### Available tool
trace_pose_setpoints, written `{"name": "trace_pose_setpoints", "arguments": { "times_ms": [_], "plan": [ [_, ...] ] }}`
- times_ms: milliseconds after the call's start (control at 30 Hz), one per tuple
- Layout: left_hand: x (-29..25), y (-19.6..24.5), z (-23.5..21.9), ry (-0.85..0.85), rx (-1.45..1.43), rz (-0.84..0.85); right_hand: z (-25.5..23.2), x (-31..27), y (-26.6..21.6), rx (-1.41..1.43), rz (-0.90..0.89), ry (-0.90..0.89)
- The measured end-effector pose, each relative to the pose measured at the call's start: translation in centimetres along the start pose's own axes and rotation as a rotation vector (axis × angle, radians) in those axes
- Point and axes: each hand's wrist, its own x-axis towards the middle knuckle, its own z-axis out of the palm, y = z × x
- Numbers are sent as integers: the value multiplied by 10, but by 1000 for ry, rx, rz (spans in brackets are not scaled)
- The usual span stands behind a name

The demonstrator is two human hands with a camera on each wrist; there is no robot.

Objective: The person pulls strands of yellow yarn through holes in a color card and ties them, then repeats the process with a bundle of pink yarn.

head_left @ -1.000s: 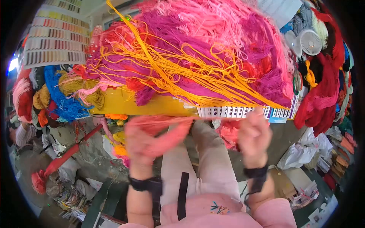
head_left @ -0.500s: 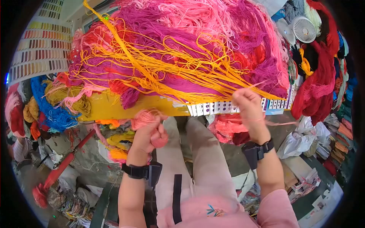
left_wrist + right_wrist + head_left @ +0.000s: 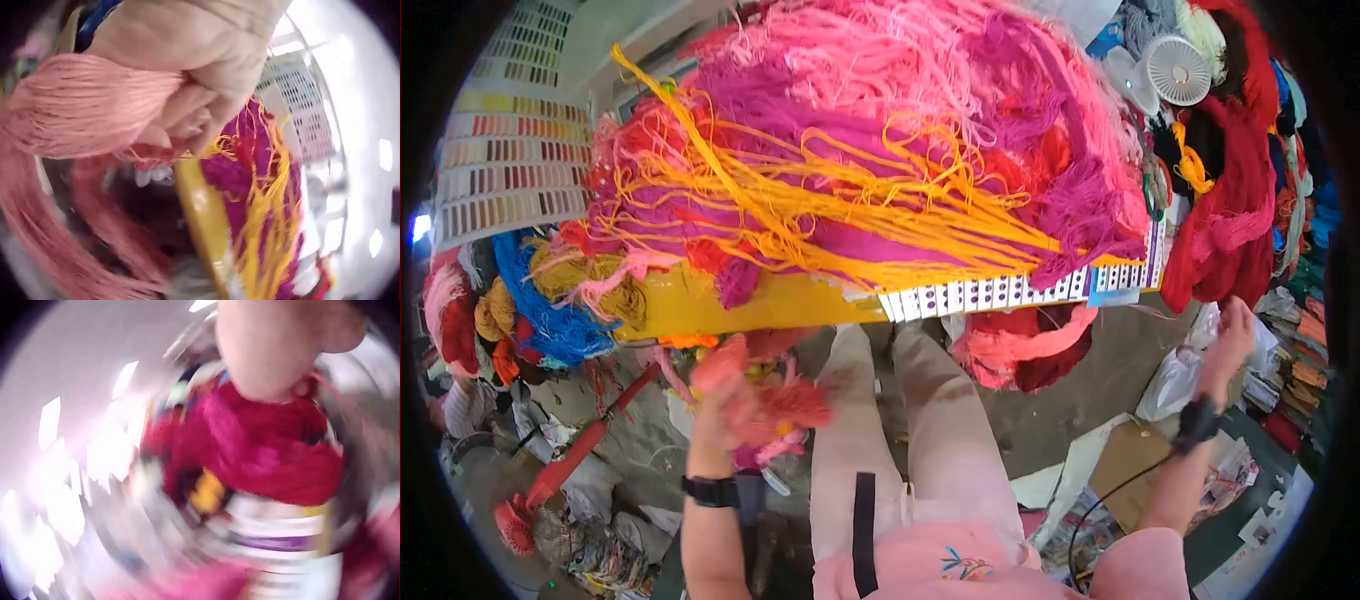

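The left hand (image 3: 194, 53), fingers curled closed, grips a coral-pink skein (image 3: 87, 103), whose loops trail from that grip; a yellow board (image 3: 770, 305) lies beyond it. Well apart, the right hand (image 3: 1228, 340) is near crimson yarn (image 3: 1220, 240) and a pink strand (image 3: 337, 395); whether its blurred fingers pinch the strand cannot be told

Coral-pink skein (image 3: 94, 106), orange-yellow strands (image 3: 850, 192), magenta yarn (image 3: 1090, 190)

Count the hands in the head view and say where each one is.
2. The left hand grips pink yarn left of the trousers; the right hand is out to the right, just below the hanging red yarn in the picture. No other hand shows.
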Motion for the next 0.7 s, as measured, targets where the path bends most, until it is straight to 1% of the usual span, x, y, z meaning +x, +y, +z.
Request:
{"name": "trace_pose_setpoints", "arguments": {
  "times_ms": [33, 67, 100, 133, 167, 200, 233, 267, 300, 333, 367, 400, 467, 500, 533, 600, 633, 667, 700],
  "plan": [
    [12, -10, 21, 39, 203, -74, 87, -51, -49, 15, -268, -134],
    [30, -21, 45, 66, 407, -137, 132, -104, -58, 96, -425, -163],
    [45, -34, 57, 82, 443, -127, 154, -136, -62, 166, -90, -502],
    [59, -46, 62, 90, 480, -113, 175, -182, -102, 431, 150, -820],
    [74, -56, 66, 31, 490, -79, 209, -206, -64, 15, -443, -835],
    [83, -67, 64, 99, 543, -58, 235, -236, -55, 148, -493, -867],
    [90, -76, 64, 181, 594, -41, 252, -256, -47, 144, -461, -916],
    [98, -83, 66, 162, 601, -27, 267, -272, -34, 170, -505, -878],
    [104, -89, 69, 163, 618, -10, 276, -282, -24, 112, -559, -880],
    [108, -94, 72, 164, 636, 6, 282, -288, -12, 96, -647, -873],
    [111, -99, 78, 185, 636, 31, 282, -289, -9, 52, -706, -870],
    [115, -102, 83, 168, 641, 37, 282, -290, -6, 0, -763, -869],
    [118, -108, 90, 317, 714, -9, 281, -291, -2, 14, -780, -837],
    [117, -109, 90, 317, 690, 5, 283, -291, 0, 34, -794, -820],
    [119, -111, 80, 312, 690, 11, 283, -290, -1, 36, -800, -815],
    [131, -123, 35, 282, 958, 310, 281, -285, -1, 14, -747, -804],
    [142, -128, 4, 186, 1050, 523, 278, -283, 0, -21, -777, -823],
    [131, -116, 30, 182, 1053, 526, 278, -287, 1, -19, -778, -819],
    [116, -106, 56, 194, 936, 410, 277, -292, 3, 6, -835, -889]
  ]
}}
